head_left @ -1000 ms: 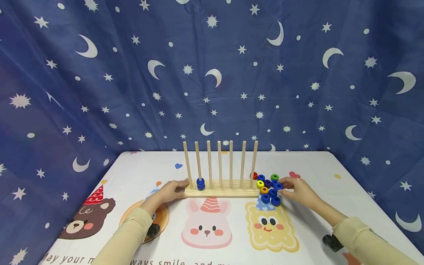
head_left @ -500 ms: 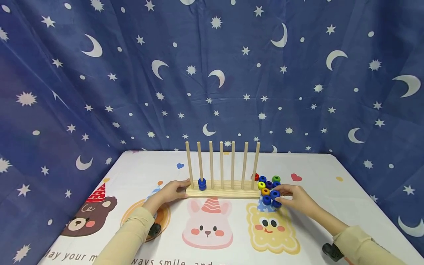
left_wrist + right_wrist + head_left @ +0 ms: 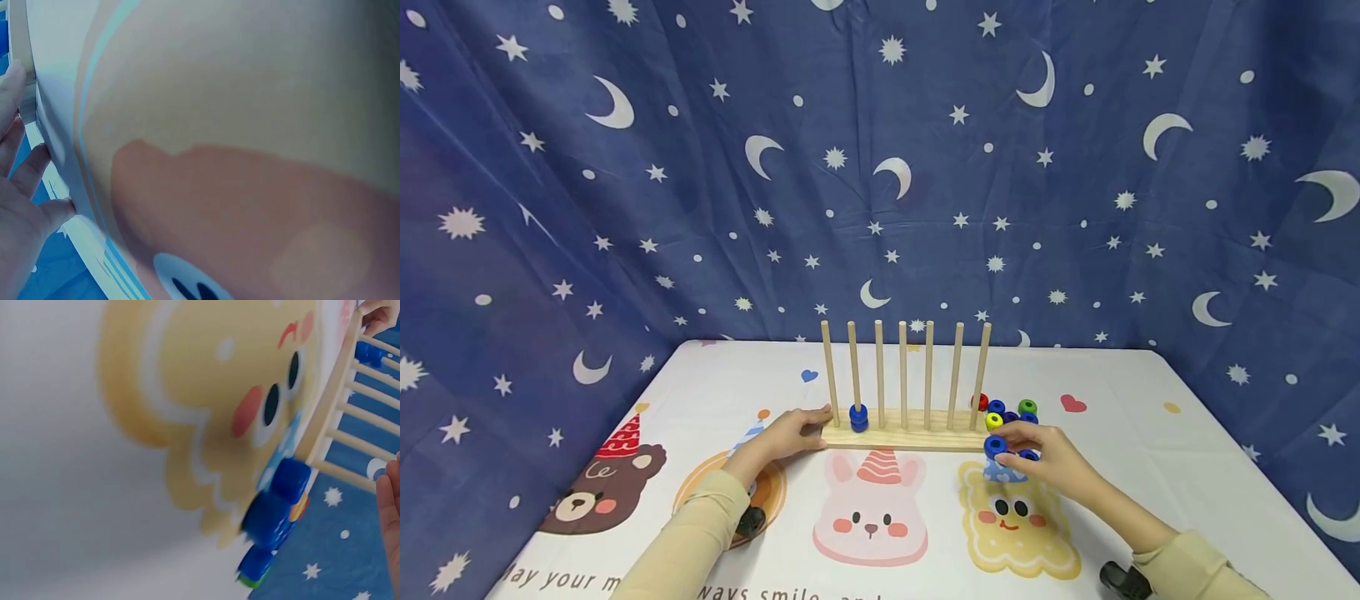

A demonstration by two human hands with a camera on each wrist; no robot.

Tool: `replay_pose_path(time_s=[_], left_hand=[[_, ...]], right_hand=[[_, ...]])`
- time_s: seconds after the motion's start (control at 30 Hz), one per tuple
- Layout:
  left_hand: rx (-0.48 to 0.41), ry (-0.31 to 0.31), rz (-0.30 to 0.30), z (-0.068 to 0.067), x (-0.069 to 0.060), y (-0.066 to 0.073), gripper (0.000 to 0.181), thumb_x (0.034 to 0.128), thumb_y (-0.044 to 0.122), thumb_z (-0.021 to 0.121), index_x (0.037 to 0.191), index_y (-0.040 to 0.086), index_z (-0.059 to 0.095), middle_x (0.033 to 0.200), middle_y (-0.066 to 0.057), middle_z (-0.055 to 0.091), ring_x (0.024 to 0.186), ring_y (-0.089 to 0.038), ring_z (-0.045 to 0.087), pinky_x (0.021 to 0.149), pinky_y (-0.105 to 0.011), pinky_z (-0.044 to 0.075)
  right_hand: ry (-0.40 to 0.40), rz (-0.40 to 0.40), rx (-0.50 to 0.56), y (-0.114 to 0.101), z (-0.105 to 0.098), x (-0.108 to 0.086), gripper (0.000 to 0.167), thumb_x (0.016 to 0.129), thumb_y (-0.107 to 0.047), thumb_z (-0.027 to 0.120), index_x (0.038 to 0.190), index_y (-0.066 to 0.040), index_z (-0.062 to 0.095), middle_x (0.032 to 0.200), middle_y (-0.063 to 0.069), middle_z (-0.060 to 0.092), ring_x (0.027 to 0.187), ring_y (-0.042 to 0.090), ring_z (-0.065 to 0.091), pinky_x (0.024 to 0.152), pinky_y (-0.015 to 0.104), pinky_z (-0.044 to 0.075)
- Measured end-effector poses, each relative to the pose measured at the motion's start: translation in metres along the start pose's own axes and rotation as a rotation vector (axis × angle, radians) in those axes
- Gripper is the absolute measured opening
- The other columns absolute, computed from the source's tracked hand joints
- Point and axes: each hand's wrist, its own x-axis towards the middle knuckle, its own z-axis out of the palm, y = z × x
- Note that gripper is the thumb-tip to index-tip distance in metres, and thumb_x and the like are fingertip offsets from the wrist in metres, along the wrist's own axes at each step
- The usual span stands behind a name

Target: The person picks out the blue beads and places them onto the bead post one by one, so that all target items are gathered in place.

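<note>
A wooden peg rack (image 3: 910,437) with several upright pegs stands mid-table. Two blue beads (image 3: 858,418) are stacked on its second peg from the left. My left hand (image 3: 786,437) grips the left end of the rack's base; in the left wrist view its fingers (image 3: 25,169) reach that end. By the rack's right end, my right hand (image 3: 1041,454) pinches a blue bead (image 3: 996,447) between thumb and fingers. Around and behind that hand lie loose beads: red (image 3: 981,402), yellow (image 3: 994,422), green (image 3: 1027,407) and several blue ones, partly hidden.
The table has a white cloth (image 3: 737,367) printed with cartoon figures. A blue curtain (image 3: 880,167) with moons and stars hangs behind and at the sides. Dark wrist devices (image 3: 1124,580) show near both sleeves.
My right hand has moved left and toward me from the bead pile, carrying a blue bead to the rack's right end. The left hand stays on the rack, and the view has shifted slightly.
</note>
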Motion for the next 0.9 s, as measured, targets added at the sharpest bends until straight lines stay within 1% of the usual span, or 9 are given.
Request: replay_pose_path(time_s=[0.13, 0.23, 0.33, 0.53, 0.67, 0.9], left_hand=[[0.005, -0.002, 0.004, 0.001, 0.0, 0.0, 0.053, 0.0853, 0.016, 0.067, 0.131, -0.006, 0.051, 0.141, -0.023, 0.043, 0.132, -0.044, 0.038, 0.109, -0.053, 0.031], [0.004, -0.005, 0.011, 0.002, 0.0, -0.001, 0.053, 0.0854, 0.015, 0.067, 0.131, -0.006, 0.051, 0.141, -0.023, 0.043, 0.132, -0.044, 0.038, 0.109, -0.054, 0.031], [0.005, -0.001, 0.015, 0.002, 0.0, -0.002, 0.052, 0.085, 0.014, 0.068, 0.13, -0.006, 0.051, 0.14, -0.024, 0.044, 0.131, -0.044, 0.039, 0.109, -0.054, 0.031], [0.002, -0.002, -0.008, 0.003, 0.0, -0.003, 0.053, 0.0848, 0.016, 0.068, 0.131, -0.005, 0.051, 0.141, -0.023, 0.043, 0.132, -0.043, 0.038, 0.109, -0.053, 0.031], [-0.003, -0.003, -0.029, 0.003, 0.0, -0.003, 0.054, 0.0847, 0.016, 0.068, 0.132, -0.004, 0.051, 0.142, -0.021, 0.043, 0.133, -0.042, 0.038, 0.11, -0.053, 0.031], [0.001, 0.001, -0.034, 0.002, 0.001, -0.003, 0.054, 0.0846, 0.017, 0.068, 0.132, -0.003, 0.051, 0.143, -0.02, 0.043, 0.133, -0.042, 0.037, 0.11, -0.053, 0.03]], right_hand=[[-0.009, -0.006, 0.0, -0.005, 0.005, 0.003, 0.026, 0.083, -0.012, 0.071, 0.105, 0.002, 0.066, 0.097, 0.013, 0.07, 0.085, -0.002, 0.063, 0.076, 0.036, 0.058], [-0.012, -0.045, -0.004, -0.008, 0.011, 0.004, 0.026, 0.084, -0.011, 0.07, 0.106, 0.001, 0.066, 0.098, 0.013, 0.071, 0.088, 0.001, 0.064, 0.077, 0.038, 0.058], [-0.016, -0.07, -0.004, -0.013, 0.016, 0.006, 0.026, 0.084, -0.012, 0.07, 0.107, 0.001, 0.066, 0.101, 0.013, 0.071, 0.09, 0.003, 0.065, 0.078, 0.036, 0.058], [-0.001, -0.067, 0.017, -0.022, 0.023, 0.01, 0.028, 0.085, -0.012, 0.069, 0.109, 0.002, 0.066, 0.103, 0.013, 0.071, 0.091, 0.007, 0.066, 0.079, 0.032, 0.058], [0.004, -0.083, 0.035, -0.027, 0.027, 0.014, 0.03, 0.085, -0.012, 0.069, 0.111, 0.002, 0.065, 0.107, 0.013, 0.07, 0.092, 0.01, 0.068, 0.081, 0.034, 0.058], [0.012, -0.113, 0.038, -0.036, 0.034, 0.024, 0.028, 0.085, -0.012, 0.069, 0.111, -0.001, 0.066, 0.106, 0.011, 0.071, 0.092, 0.016, 0.068, 0.082, 0.038, 0.057]])
